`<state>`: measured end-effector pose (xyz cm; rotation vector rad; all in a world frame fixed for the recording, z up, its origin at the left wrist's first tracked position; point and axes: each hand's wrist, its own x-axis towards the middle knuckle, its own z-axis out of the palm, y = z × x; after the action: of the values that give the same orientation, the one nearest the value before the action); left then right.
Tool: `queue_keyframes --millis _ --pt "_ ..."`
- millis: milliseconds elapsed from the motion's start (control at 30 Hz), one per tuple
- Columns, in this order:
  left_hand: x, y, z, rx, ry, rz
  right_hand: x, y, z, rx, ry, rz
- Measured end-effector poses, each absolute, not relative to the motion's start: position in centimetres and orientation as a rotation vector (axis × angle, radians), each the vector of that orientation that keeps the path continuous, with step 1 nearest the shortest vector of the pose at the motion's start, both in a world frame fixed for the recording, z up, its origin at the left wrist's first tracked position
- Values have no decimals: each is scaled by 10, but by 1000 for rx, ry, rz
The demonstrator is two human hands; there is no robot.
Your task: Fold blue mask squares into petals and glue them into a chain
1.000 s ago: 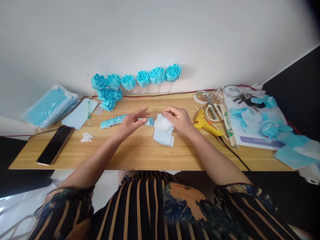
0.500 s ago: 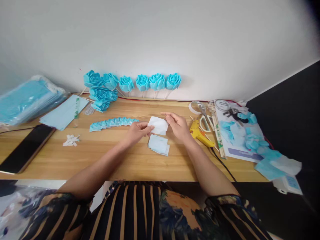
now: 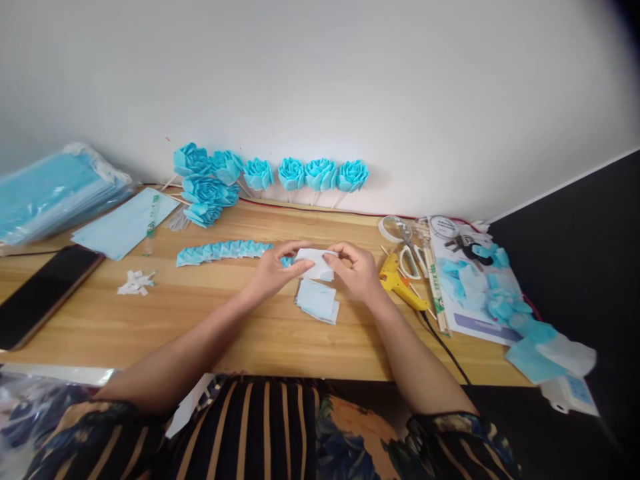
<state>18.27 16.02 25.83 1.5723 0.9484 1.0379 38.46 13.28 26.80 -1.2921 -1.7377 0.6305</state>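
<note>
Between both hands is a small white square sheet (image 3: 316, 265), its top edge level with the fingertips. My left hand (image 3: 276, 269) pinches the sheet's left side with thumb and fingers. On the right side, my right hand (image 3: 358, 269) pinches it the same way, thumb on the near face. Just below lies a small stack of pale blue squares (image 3: 318, 301) on the wooden table (image 3: 200, 333). A row of folded blue pieces (image 3: 225, 250) runs leftward from behind my left hand.
Blue flowers (image 3: 291, 173) on sticks lean against the wall. At right are a yellow glue gun (image 3: 400, 283), scissors (image 3: 413, 261), tape (image 3: 393, 229) and blue scraps (image 3: 505, 303). Left: a phone (image 3: 47, 293), white bits (image 3: 136, 283), a blue sheet (image 3: 117, 227) and a plastic-wrapped pack (image 3: 60, 190).
My right hand has closed onto the white sheet's right side. The sheet now looks shorter from top to bottom, and my left hand has shifted its grip. The camera view has shifted slightly.
</note>
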Motion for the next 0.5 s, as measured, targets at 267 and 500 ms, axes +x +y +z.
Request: queue_keyframes --millis 267,500 --pt "184 159 257 1313 1001 1082 384 133 272 -1311 -1592 614" --pt "185 159 259 1179 977 1087 386 136 268 -1166 -1488 1014"
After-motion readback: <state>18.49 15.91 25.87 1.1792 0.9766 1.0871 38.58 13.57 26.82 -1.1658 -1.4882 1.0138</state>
